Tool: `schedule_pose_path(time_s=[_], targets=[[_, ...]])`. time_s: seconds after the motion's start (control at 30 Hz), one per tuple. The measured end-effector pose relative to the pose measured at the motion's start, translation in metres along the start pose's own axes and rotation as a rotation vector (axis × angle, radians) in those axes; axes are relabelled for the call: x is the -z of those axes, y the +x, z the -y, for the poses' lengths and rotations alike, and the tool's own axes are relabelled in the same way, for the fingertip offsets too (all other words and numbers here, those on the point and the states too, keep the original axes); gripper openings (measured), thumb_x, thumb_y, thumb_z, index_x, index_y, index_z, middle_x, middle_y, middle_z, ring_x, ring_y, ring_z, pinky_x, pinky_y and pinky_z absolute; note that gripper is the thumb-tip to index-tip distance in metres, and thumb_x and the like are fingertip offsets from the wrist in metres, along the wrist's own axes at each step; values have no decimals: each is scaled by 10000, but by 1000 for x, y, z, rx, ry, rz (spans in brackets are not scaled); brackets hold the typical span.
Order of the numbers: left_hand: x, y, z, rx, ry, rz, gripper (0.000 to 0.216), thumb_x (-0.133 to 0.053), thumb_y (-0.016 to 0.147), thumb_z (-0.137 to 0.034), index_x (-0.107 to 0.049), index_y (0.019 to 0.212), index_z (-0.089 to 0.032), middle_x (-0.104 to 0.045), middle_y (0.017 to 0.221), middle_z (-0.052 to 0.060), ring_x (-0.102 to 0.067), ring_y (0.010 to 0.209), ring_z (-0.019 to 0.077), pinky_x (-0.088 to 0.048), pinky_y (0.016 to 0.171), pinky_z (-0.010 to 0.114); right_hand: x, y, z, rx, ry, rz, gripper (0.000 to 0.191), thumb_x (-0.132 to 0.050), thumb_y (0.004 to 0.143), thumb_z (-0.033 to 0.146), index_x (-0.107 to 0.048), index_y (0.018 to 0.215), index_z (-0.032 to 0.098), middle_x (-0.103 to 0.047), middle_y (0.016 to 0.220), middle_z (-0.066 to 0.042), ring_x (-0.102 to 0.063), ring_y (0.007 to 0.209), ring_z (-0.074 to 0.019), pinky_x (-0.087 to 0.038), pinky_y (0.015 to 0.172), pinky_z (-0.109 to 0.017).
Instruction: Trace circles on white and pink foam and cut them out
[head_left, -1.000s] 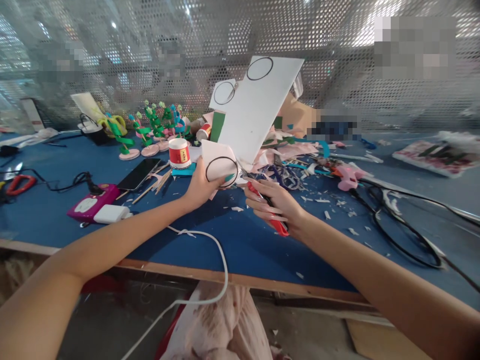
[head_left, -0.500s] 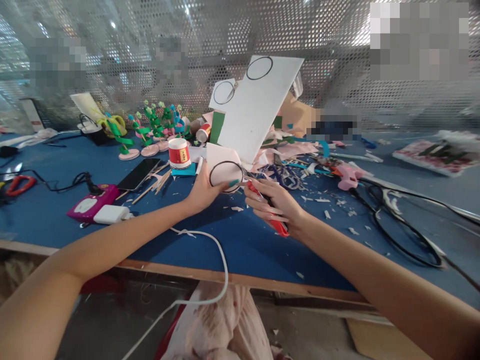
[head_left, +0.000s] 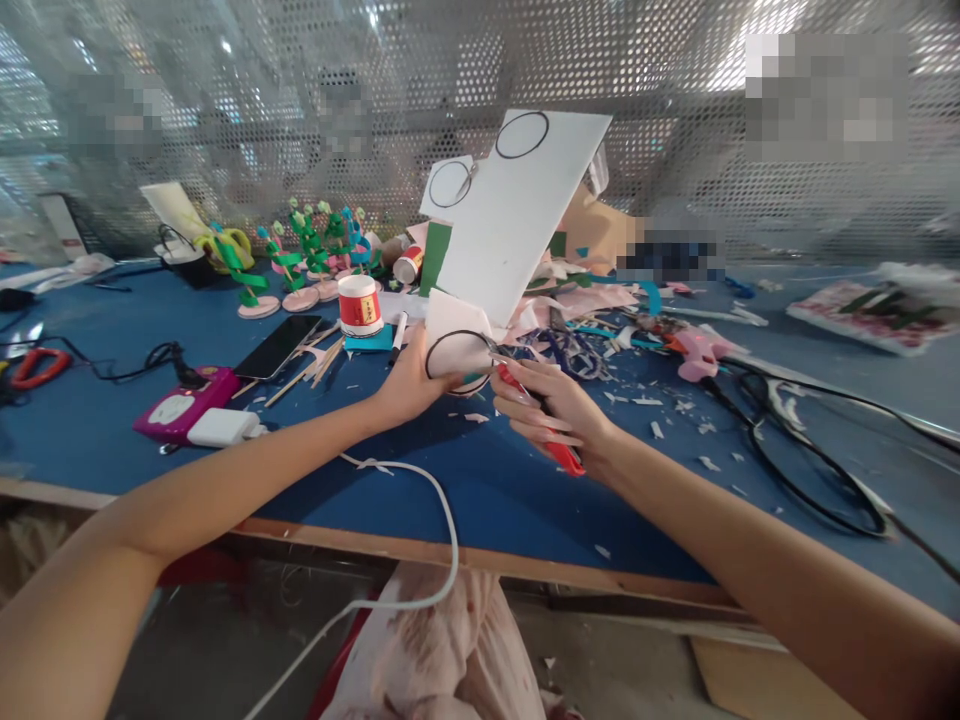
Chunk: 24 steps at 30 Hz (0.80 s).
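My left hand point(head_left: 411, 382) is closed on the lower corner of a white foam sheet point(head_left: 510, 215) that stands tilted above the blue table point(head_left: 480, 480). Black circles are drawn on the sheet; one circle point(head_left: 454, 352) sits right at my fingers. My right hand point(head_left: 551, 410) grips red-handled scissors point(head_left: 536, 415), whose blades meet the sheet's edge beside that circle. The two hands are almost touching.
A red-and-white cup point(head_left: 360, 305), a phone point(head_left: 279, 345), a pink device with a white charger point(head_left: 187, 412) and green paper figures point(head_left: 300, 260) lie left. A pink glue gun point(head_left: 697, 352), black cables point(head_left: 810, 460) and paper scraps lie right. A white cable point(head_left: 420, 520) hangs over the front edge.
The circle piece in my left hand has turned and shifted slightly right toward the scissors. My right hand has stayed in about the same place.
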<state>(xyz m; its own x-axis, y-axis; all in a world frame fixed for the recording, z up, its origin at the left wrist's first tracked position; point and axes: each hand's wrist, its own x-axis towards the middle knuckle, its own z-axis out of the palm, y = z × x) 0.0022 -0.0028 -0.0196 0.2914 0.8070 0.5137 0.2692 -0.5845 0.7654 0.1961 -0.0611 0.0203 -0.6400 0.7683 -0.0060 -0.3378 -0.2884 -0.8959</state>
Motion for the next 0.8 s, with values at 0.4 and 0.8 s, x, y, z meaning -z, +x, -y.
schedule_pose_path(time_s=[0.4,0.8], targets=[[2,5,3,64,85,-246,497,-784,705,-383,-518,1076,-188,-646,1043,84,-622,1054,308,-530,941,515,-1,5,-2,19,-37,-4,436,-526,954,409,-431,601,173,-366,421,73,-206,271,-13,-265,249,-98],[24,22,23,64,-37,-337,539,-801,685,-393,-511,1093,-194,-624,1134,103,-606,1146,308,-516,1001,537,-8,0,-3,27,-12,-46,368,-569,934,330,-457,626,163,-410,445,69,-234,271,-14,-271,242,-106]])
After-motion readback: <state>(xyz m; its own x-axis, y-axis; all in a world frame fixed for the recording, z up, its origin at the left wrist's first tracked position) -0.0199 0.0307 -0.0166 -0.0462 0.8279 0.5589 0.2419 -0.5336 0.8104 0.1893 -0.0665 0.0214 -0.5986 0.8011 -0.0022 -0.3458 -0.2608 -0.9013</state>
